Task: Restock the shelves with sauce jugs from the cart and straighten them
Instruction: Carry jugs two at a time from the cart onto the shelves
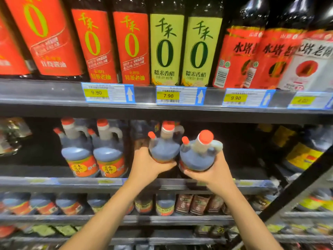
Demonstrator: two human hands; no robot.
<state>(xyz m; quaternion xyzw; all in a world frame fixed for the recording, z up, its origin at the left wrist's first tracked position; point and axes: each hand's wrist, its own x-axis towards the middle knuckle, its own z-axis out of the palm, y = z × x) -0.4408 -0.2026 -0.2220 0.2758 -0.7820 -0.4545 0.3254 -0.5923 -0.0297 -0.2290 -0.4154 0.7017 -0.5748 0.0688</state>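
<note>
— What are the fingers doing?

— On my feed the left hand (147, 165) has its fingers curled round the lower body of one sauce jug (163, 148), thumb lying along the front. The right hand (210, 173) cups a second jug (197, 154) from below, fingers wrapped round its base. Both forearms reach up from the bottom of the view, close together, wrists bent back a little.

— Where are those jugs?

— At the front of the middle shelf (54, 179), side by side and touching. The right one tilts slightly toward me; I cannot tell whether either base rests on the shelf.

— How many jugs in all?

— Two in the hands, plus two standing jugs (93, 150) to the left on the same shelf, so four with red caps. Above, I count three red-labelled bottles (115, 46) and two yellow-labelled bottles (183, 49) clearly, with four price tags (168, 95) on the rail. The lower shelves are too blurred to count.
</note>
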